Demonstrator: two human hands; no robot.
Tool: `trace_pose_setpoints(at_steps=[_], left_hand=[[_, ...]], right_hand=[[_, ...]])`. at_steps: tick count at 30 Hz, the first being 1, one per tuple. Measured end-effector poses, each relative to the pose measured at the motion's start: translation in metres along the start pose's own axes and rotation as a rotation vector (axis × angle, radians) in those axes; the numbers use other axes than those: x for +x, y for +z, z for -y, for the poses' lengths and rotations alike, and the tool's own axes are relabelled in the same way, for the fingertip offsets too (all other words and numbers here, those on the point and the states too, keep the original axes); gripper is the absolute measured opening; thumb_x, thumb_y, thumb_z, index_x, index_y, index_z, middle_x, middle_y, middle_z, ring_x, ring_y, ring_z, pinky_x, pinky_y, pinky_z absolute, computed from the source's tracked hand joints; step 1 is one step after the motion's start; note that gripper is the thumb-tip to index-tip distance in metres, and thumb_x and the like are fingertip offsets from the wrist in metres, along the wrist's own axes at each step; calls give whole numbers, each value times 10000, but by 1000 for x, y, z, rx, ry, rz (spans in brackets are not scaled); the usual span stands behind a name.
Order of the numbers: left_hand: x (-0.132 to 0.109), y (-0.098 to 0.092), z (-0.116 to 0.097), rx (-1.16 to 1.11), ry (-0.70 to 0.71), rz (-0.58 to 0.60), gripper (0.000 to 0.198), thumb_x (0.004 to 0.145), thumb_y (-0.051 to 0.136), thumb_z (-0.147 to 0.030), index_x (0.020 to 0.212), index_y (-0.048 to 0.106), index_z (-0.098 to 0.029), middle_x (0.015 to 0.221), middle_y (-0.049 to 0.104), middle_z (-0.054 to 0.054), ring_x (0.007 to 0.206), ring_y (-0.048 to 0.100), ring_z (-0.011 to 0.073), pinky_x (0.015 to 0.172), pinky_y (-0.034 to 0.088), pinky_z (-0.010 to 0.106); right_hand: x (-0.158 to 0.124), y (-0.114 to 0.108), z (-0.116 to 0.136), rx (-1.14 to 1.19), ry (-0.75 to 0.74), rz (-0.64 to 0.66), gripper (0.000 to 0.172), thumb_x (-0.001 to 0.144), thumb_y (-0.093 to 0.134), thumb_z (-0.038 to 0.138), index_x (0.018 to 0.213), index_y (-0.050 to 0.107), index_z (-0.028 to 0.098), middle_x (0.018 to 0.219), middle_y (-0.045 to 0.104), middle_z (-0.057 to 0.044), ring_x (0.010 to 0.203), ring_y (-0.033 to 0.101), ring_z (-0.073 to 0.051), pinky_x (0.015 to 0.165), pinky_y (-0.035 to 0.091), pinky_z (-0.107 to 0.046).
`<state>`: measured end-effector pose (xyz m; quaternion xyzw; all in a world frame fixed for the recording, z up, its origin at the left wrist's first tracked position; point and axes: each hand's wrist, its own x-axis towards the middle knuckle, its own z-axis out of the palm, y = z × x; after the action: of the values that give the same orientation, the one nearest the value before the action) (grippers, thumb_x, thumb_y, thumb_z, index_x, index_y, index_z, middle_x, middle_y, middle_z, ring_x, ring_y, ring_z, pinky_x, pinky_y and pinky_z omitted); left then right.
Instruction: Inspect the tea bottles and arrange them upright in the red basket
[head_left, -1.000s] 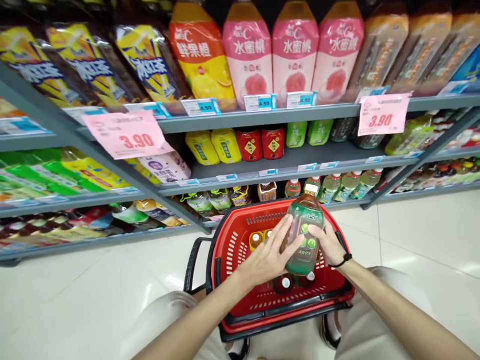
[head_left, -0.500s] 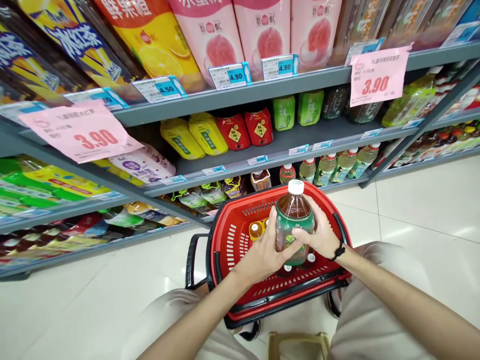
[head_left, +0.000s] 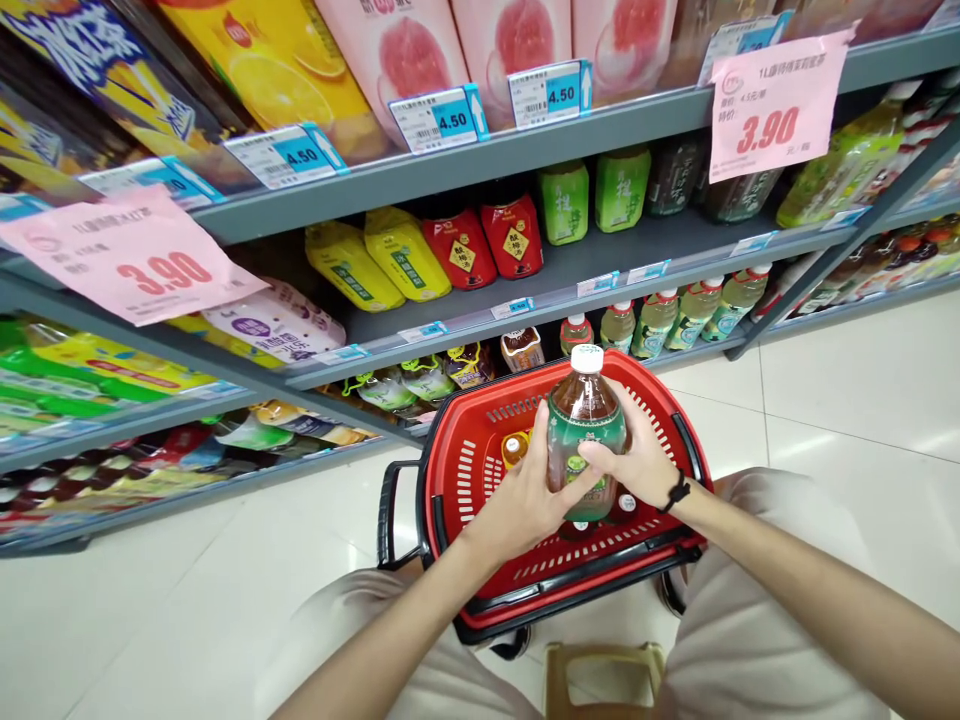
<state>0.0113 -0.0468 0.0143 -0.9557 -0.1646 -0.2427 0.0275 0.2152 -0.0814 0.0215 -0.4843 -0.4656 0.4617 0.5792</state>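
Observation:
Between my two hands is a large drink bottle with a white cap and a green label, held upright above the red shopping basket. My left hand wraps its left side, with fingers along the label. My right hand, a black band on its wrist, grips the right side with the thumb across the front. Inside the basket stand yellow-capped bottles and, below the held bottle, dark bottles with white caps. The held bottle and my hands hide part of the basket's contents.
A grey shelf rack runs across in front, with drink cartons and bottles on several levels. Pink price signs hang from it. A black basket handle juts out left. A tan stool is between my legs on the tiled floor.
My view has shifted slightly, so the upper shelf sits higher and closer in the picture. Both hands keep the bottle over the basket, with hardly any change in grip.

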Motion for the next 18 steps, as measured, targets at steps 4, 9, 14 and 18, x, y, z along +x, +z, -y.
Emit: trace_pose_setpoints(at_steps=[4, 9, 14, 18], left_hand=[[2, -5, 0, -4, 35, 1, 1265, 858, 756, 29, 1752, -80, -291, 1686, -392, 316, 1481, 516, 541, 916, 692, 502], [-1, -5, 1, -14, 24, 5, 1280, 846, 757, 39, 1752, -73, -319, 1702, -384, 286, 1529, 428, 569, 859, 708, 481], [-5, -2, 1, -30, 15, 23, 1266, 863, 790, -23, 1756, -60, -313, 1700, -370, 311, 1514, 414, 606, 719, 720, 439], [-5, -3, 0, -47, 11, 8, 1248, 868, 759, -8, 1756, -62, -317, 1696, -395, 272, 1551, 361, 587, 825, 714, 493]], right_hand=[[-1, 1, 1, 12, -3, 8, 921, 767, 900, 626, 1514, 533, 232, 1322, 738, -126, 1188, 725, -332, 1064, 585, -484], [-1, 1, 2, 20, -8, 2, 873, 764, 907, 612, 1464, 556, 225, 1293, 751, -119, 1161, 730, -320, 1053, 587, -476], [-2, 1, 3, 38, 23, -3, 814, 761, 914, 592, 1398, 570, 220, 1283, 753, -122, 1133, 746, -318, 1037, 603, -478], [-3, 2, 3, 41, 14, -12, 858, 741, 923, 607, 1420, 568, 222, 1306, 747, -128, 1169, 734, -326, 1060, 593, -487]])
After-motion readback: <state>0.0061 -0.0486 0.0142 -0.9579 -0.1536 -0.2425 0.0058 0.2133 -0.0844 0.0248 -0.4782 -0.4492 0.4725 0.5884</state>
